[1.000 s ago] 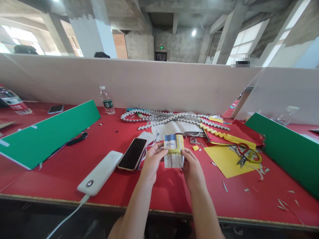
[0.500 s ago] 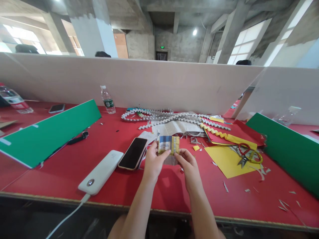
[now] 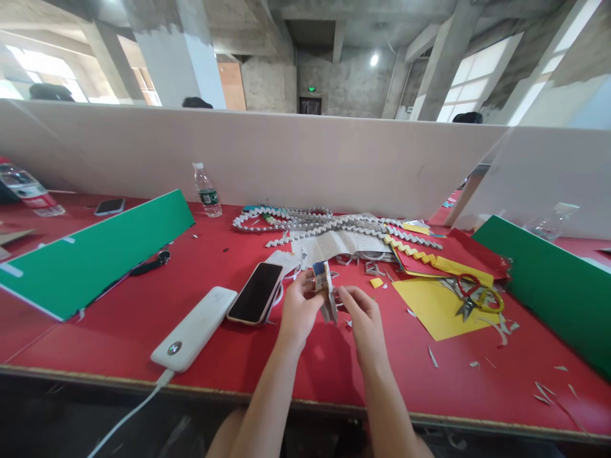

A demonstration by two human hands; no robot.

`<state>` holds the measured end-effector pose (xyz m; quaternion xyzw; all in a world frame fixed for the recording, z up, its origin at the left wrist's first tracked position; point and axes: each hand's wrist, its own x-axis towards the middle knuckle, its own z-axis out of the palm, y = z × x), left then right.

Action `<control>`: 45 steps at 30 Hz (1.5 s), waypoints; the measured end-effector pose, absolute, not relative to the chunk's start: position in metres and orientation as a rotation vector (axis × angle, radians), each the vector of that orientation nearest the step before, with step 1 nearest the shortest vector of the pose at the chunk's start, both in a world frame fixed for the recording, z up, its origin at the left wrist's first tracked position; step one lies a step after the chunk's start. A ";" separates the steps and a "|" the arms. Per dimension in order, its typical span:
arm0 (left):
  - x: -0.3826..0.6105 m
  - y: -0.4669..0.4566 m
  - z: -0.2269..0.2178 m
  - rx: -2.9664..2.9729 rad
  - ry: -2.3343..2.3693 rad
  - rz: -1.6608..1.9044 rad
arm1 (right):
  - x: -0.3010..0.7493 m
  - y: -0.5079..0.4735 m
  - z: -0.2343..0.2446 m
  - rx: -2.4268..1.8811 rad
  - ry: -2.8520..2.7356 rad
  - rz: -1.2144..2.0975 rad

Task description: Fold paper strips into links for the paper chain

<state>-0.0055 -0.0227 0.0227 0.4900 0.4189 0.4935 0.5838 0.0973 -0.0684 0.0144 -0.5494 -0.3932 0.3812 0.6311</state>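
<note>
My left hand (image 3: pixel 296 308) grips a small folded piece of printed paper (image 3: pixel 326 291), blue and white at its top and greyish below. The paper is turned nearly edge-on, its layers standing slightly apart. At its right edge, the thumb and index finger of my right hand (image 3: pixel 361 313) are pinched together against it; the exact contact is partly hidden. Just left of my left hand lies a phone (image 3: pixel 256 292) with a dark screen. Behind the hands is printed paper (image 3: pixel 329 247), with long zigzag chains of folded paper (image 3: pixel 305 222) across it.
Scissors (image 3: pixel 470 299) rest on a yellow sheet (image 3: pixel 424 308) at right, among paper scraps. A white power bank (image 3: pixel 195 327) with a cable lies left. Green boards (image 3: pixel 95 254) flank the red table (image 3: pixel 214 375). A water bottle (image 3: pixel 208 191) stands before the pale partition (image 3: pixel 305 159).
The folded paper has turned from showing its broad blue-and-yellow face to nearly edge-on. My right fingers have moved from its front face to its right edge.
</note>
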 end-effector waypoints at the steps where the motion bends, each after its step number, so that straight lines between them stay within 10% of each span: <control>1: -0.006 -0.023 0.024 1.072 0.950 1.111 | 0.098 -0.068 0.013 -1.276 -0.935 0.823; 45: -0.014 -0.030 0.031 1.147 0.908 0.679 | 0.099 -0.069 0.000 -1.490 -1.256 0.637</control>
